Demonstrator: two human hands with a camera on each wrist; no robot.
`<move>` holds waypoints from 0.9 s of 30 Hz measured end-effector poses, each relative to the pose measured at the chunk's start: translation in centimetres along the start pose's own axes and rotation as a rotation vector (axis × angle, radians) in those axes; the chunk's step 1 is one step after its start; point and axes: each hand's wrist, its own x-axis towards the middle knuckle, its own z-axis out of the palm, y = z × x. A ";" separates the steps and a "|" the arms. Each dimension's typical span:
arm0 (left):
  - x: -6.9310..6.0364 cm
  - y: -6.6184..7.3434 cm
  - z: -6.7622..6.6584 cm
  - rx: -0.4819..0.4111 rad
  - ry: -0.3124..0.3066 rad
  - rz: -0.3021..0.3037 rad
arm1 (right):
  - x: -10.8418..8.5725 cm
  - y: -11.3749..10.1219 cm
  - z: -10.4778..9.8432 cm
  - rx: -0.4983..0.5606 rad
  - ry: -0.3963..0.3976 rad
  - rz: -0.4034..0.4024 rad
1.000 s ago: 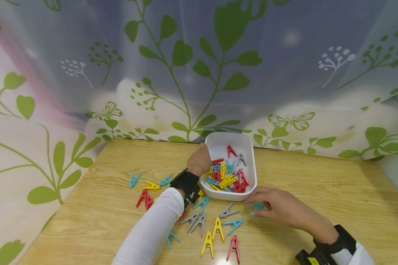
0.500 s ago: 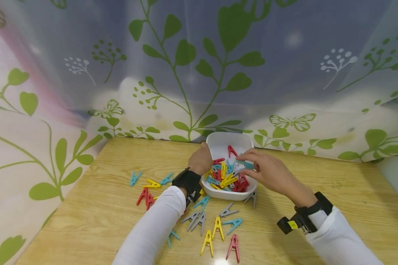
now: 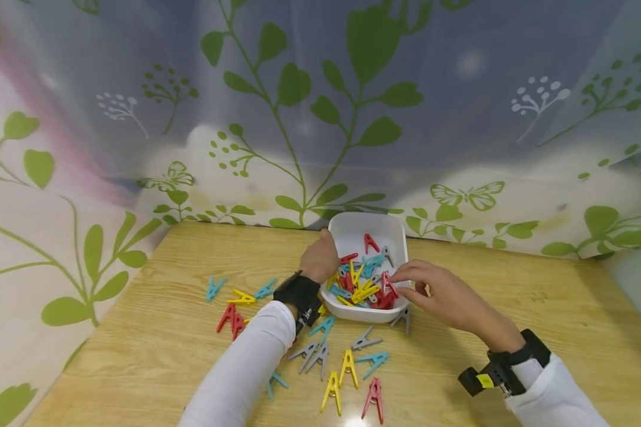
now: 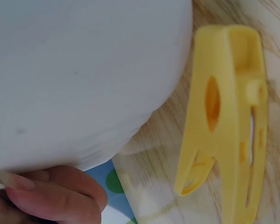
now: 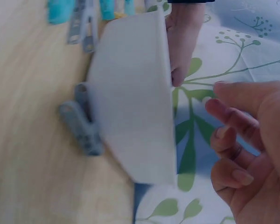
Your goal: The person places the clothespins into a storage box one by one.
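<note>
Your left hand (image 3: 319, 258) grips the white container (image 3: 358, 315) by its left rim, fingers bent at the edge; your right hand (image 3: 440, 295) is raised over the right rim, its fingers loosely bent with a gap between them, and has hold of nothing (the right wrist view shows them apart from the rim). Inside the container you have a heap of red, yellow, blue and grey pegs (image 3: 364, 292) toward the near end; one red peg (image 3: 371, 244) lies farther back, apart from most of the heap. A grey peg (image 3: 402, 321) sits on the wooden table (image 3: 513, 308) just beside the near right corner; whether it touches the wall, you cannot tell. More loose pegs (image 3: 348, 369) lie scattered in front of the container and to its left; a leaf-patterned cloth (image 3: 459, 130) hangs behind.
</note>
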 end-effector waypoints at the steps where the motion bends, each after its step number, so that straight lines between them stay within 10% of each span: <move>1: 0.0 0.0 0.0 -0.001 0.003 -0.002 | -0.4 0.2 0.1 0.021 -0.004 -0.002; 11: 0.1 0.0 -0.2 -0.005 0.011 -0.006 | -3.8 2.1 2.1 0.085 -0.113 -0.033; 27: 0.3 0.1 0.1 0.020 0.032 -0.026 | -3.4 1.8 3.5 -0.264 -0.262 -0.078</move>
